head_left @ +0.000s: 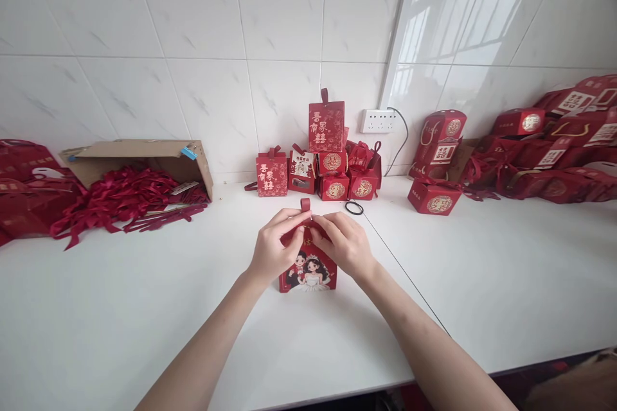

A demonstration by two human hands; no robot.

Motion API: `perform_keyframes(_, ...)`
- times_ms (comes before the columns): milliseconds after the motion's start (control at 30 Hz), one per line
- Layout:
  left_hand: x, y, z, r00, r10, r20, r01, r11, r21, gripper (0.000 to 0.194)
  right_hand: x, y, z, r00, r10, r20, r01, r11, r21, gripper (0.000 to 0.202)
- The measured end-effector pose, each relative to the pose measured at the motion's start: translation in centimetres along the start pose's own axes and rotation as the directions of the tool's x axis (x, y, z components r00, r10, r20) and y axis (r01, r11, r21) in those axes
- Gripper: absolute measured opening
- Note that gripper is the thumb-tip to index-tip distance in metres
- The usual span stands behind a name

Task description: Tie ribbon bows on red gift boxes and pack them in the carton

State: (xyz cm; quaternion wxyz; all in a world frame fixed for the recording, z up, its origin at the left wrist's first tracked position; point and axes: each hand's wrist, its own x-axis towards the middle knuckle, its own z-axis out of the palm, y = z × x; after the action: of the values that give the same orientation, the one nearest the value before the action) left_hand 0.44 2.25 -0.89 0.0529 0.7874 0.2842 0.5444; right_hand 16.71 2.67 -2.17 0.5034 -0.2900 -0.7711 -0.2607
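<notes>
A red gift box [312,273] with a cartoon bride and groom on its front stands upright on the white table [183,314]. At its top left edge my left hand [277,241] is closed, thumb and fingers pinching the box top. My right hand [344,243] pinches the same top from the other side, its fingertips almost meeting those of the left. A dark red ribbon loop [305,205] sticks up just behind the fingertips. My fingers cover the upper part of the box.
Finished-looking red boxes [326,127] are stacked by the tiled wall, near a power strip [378,121] and a black ring [353,208]. A cardboard box [144,149] spills red ribbons [120,199] at left. More red boxes [549,157] are heaped at right.
</notes>
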Motion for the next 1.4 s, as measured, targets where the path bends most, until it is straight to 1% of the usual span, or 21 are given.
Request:
perform_keyframes(167,0.03,0.05,-0.01,1.0,-0.002,0.007,0.002,1.0,0.008,0.031,-0.31,-0.08,-0.07,0.997,0.033,0.074,-0.029,0.999,-0.044,0.019)
perform_keyframes(467,0.05,0.05,-0.05,1.0,0.013,0.008,-0.014,1.0,0.013,0.032,-0.21,-0.18,0.06,0.998,0.017,0.052,-0.013,0.997,-0.079,0.016)
perform_keyframes(567,-0.01,0.01,-0.04,1.0,0.013,0.012,-0.014,1.0,0.018,0.032,-0.26,-0.19,0.31,0.998,0.041,0.054,-0.036,0.995,-0.088,0.018)
perform_keyframes(667,-0.06,0.02,-0.05,1.0,0.009,0.018,-0.009,1.0,0.02,0.033,-0.27,-0.17,0.43,0.994,0.095,0.062,-0.092,0.994,-0.054,0.02)
perform_keyframes(733,-0.07,0.05,-0.09,1.0,0.012,0.018,-0.012,1.0,0.015,0.033,-0.26,-0.16,0.39,0.991,0.118,0.062,-0.118,0.993,0.007,0.019)
perform_keyframes(867,-0.05,0.13,-0.2,0.999,0.02,0.028,-0.02,1.0,-0.001,0.033,-0.37,-0.17,0.26,0.991,0.11,0.081,-0.118,0.987,0.11,0.017)
perform_keyframes(1200,-0.13,-0.06,-0.05,0.999,0.024,0.021,-0.024,1.0,0.001,0.032,-0.37,-0.38,0.41,0.988,0.134,0.081,-0.135,0.991,0.013,0.018)
perform_keyframes(1400,-0.07,0.04,-0.06,1.0,0.013,0.017,-0.013,1.0,0.003,0.029,-0.37,-0.54,0.49,0.98,0.176,0.097,-0.179,0.984,0.023,0.021)
